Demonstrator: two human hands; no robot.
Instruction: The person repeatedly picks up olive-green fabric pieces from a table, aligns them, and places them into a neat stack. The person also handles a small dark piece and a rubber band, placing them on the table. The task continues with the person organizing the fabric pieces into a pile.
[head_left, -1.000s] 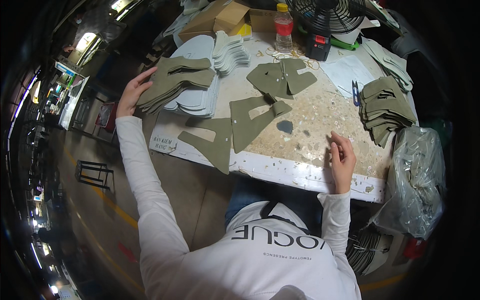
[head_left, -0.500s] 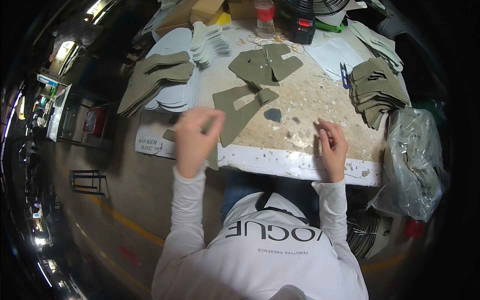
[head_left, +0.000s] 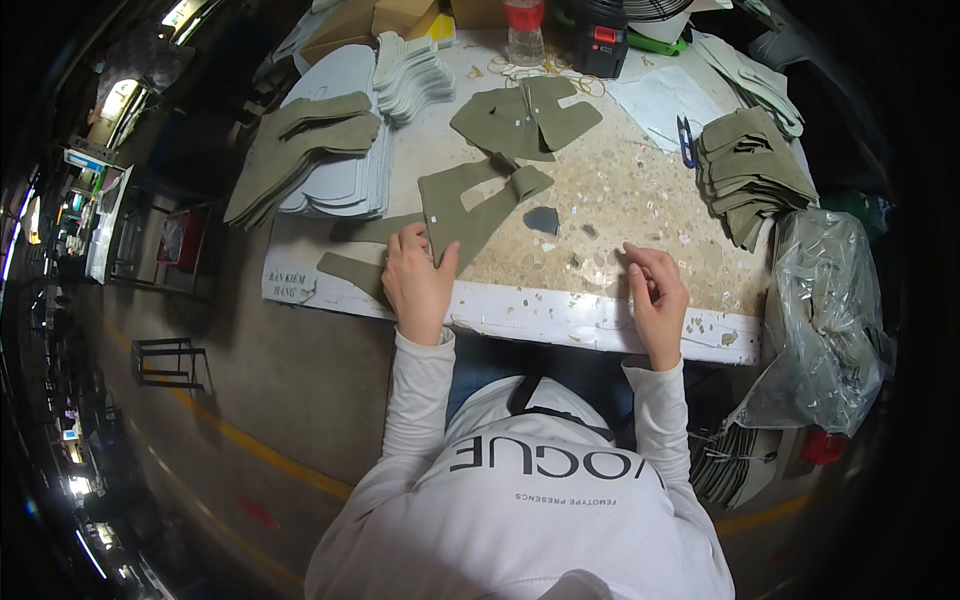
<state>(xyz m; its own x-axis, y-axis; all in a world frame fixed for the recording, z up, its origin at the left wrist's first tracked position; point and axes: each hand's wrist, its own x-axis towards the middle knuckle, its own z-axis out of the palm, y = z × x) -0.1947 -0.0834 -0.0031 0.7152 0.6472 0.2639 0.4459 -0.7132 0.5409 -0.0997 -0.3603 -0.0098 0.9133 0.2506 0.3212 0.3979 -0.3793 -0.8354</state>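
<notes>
Your left hand [head_left: 418, 285], thumb and fingers apart, was over olive cut-out fabric panels [head_left: 468, 232] at the worktable [head_left: 560, 318] front; your right hand [head_left: 657, 305] was loosely half-curled, thumb apart.

My workplace is a factory workshop where cut sheet parts are handled. Indicators: on my table [head_left: 560, 322], matching cut pieces are piled in sets, with olive stacks [head_left: 755, 170] at both sides and wavy white pieces [head_left: 412, 82] at the far left. Thread snips [head_left: 686, 142] lie beside the right-hand pile. Small offcuts [head_left: 729, 340] litter the worn surface. To my left, a dim hall contains a lit worktable [head_left: 108, 235], bright lamps [head_left: 118, 98] and a yellow line [head_left: 275, 450] along the grey floor [head_left: 300, 390].
</notes>
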